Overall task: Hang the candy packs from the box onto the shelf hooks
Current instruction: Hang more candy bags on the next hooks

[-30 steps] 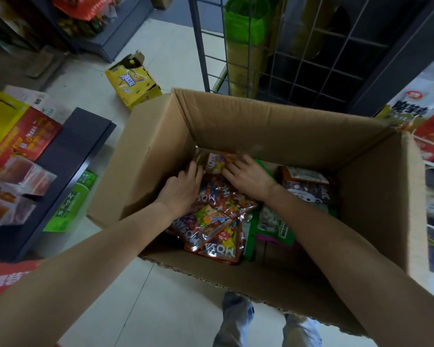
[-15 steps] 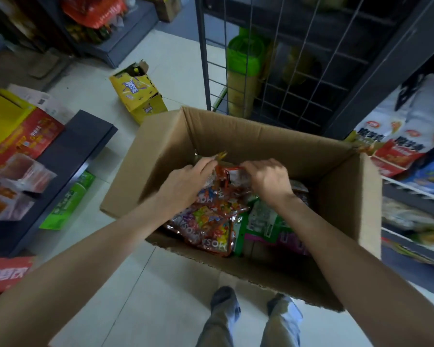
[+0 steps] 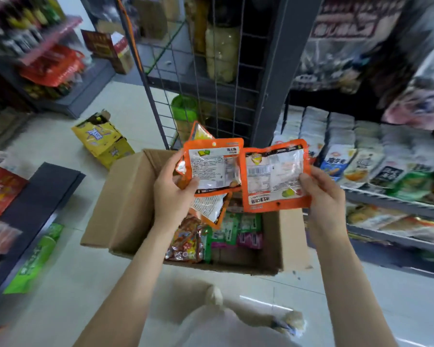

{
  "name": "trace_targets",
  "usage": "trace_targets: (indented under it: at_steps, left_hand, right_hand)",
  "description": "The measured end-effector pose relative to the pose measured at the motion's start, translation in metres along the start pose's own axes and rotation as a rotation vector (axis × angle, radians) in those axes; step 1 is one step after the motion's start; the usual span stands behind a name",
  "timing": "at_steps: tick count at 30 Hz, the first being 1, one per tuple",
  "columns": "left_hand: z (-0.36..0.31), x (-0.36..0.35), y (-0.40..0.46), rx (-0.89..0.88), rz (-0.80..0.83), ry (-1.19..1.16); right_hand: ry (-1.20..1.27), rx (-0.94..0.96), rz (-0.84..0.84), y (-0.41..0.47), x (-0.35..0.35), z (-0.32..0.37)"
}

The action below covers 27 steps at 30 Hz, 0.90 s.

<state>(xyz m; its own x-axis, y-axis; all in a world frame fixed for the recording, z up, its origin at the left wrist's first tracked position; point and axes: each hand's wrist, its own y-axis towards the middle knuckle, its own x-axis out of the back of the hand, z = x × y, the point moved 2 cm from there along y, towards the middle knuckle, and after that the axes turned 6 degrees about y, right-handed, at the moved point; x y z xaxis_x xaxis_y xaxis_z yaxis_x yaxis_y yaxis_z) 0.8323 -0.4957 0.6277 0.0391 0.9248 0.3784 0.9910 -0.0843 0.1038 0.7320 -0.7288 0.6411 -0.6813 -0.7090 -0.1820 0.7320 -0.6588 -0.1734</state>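
1. The step in hand looks like the pick-up: orange candy packs are out of the cardboard box [image 3: 125, 196] and held up in front of the person, none of them on a hook yet
2. The left hand [image 3: 172, 194] grips a small fanned bunch of orange packs [image 3: 212, 169], thumb across the front of the top one and fingers curled behind; at least three packs show in the bunch, one poking up behind and one hanging below
3. The right hand [image 3: 321, 194] pinches a single orange pack [image 3: 273, 176] by its right edge; this one is upside down, its hang hole at the bottom edge
4. Both held packs are above the open box, just beside each other, their edges touching or nearly so
5. More packs [image 3: 186, 241] lie in the box below, brown and green ones among them
6. A wire grid panel [image 3: 211, 78] stands behind the box and stocked shelves [image 3: 386, 204] run to the right; I cannot make out a free hook in this view
7. The next move, as I judge it, calls for turning the right-hand pack hole-up, finding a hook, and threading the hole over its tip, one pack at a time
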Motion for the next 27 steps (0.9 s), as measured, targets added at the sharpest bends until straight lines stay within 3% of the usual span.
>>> trace_targets:
  at_steps: [3, 6, 14, 21, 27]
  left_hand:
    - [-0.025, -0.035, -0.004, -0.011, 0.061, -0.050]
    - [-0.058, -0.079, -0.018, -0.039, 0.148, -0.093]
    - [-0.140, -0.217, -0.094, 0.008, 0.322, -0.262]
    - [-0.197, -0.306, -0.152, -0.166, 0.464, -0.103]
    - [-0.231, -0.371, -0.169, -0.236, 0.613, -0.059]
  right_hand:
    - [0.255, -0.108, -0.010, 0.009, 0.040, 0.024]
    - [0.323, -0.147, 0.051, 0.018, 0.082, 0.040]
    - [0.174, -0.101, -0.151, 0.028, 0.226, 0.057]
    - [0.010, -0.016, -0.381, 0.031, 0.335, 0.071]
    - [-0.129, 0.217, -0.558, 0.047, 0.395, 0.081]
